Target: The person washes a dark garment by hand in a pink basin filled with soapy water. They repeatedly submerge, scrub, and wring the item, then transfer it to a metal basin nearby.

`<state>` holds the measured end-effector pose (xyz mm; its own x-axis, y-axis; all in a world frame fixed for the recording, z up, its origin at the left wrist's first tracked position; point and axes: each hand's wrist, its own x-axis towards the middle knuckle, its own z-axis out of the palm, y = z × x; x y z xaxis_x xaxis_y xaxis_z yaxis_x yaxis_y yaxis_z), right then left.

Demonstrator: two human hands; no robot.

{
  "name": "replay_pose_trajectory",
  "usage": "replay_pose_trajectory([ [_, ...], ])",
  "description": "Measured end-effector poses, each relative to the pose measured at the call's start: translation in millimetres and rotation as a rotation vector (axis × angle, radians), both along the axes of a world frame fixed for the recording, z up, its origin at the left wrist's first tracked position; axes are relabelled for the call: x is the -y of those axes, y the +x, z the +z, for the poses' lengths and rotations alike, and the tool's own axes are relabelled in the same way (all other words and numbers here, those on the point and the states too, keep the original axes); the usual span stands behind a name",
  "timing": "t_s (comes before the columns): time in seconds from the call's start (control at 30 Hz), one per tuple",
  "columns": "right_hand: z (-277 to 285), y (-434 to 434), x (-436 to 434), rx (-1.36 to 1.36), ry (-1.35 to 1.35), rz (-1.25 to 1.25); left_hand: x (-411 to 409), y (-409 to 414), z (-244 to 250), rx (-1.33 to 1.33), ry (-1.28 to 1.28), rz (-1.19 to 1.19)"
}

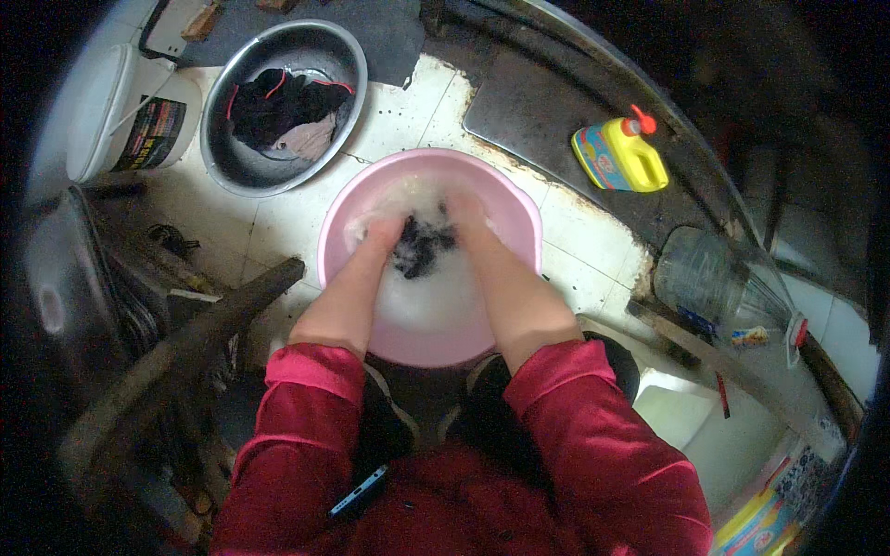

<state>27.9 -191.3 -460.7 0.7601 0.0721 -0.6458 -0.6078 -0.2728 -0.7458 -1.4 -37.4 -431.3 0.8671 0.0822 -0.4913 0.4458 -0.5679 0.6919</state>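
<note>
A pink plastic basin stands on the tiled floor before me, with cloudy, sudsy water in it. Dark wet cloth lies partly under the suds. My left hand is in the water at the cloth's left side. On its other side is my right hand, blurred and partly covered by foam. The fingers of both hands are too hidden to show whether they grip the cloth.
At upper left a metal basin holds dark and pinkish garments, next to a lidded white bucket. A yellow detergent jug is on the dark slab at right. A large clear bottle lies near it. Wooden bars flank me at left.
</note>
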Motion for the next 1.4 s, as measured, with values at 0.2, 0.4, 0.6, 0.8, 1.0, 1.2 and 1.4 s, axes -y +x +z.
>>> replay_pose_trajectory([
  [0.2, 29.2, -29.5, 13.3, 0.148, 0.059, -0.138, -10.0, -26.0, 38.1, -0.224, -0.487, 0.465],
  [0.4, 58.1, -82.4, 19.9, 0.601, -0.696, 0.157, 22.0, -81.5, 25.5, 0.406, 0.456, 0.100],
  [0.6, 33.3, -99.9, -8.7, 0.253, -0.495, 0.344, 26.5, -91.0, -39.8, -0.066, 0.350, -0.040],
  [0.8, -57.6, -82.0, -13.1, 0.041, -0.648, 0.595, 19.0, -72.1, -89.6, -0.294, 0.398, -0.314],
  [1.0, -49.1, -42.2, -9.1, 0.059, -0.553, 0.445, 9.4, -37.6, -105.2, -0.276, 0.398, -0.372],
  [1.2, 63.8, -5.4, 6.0, -0.235, 0.293, -0.265, -11.1, -10.4, -67.2, -0.182, -0.405, 0.371],
  [1.4, 77.0, -42.9, 23.2, 0.187, -0.350, 0.330, 13.3, -54.3, 34.3, 0.116, 0.103, 0.167],
])
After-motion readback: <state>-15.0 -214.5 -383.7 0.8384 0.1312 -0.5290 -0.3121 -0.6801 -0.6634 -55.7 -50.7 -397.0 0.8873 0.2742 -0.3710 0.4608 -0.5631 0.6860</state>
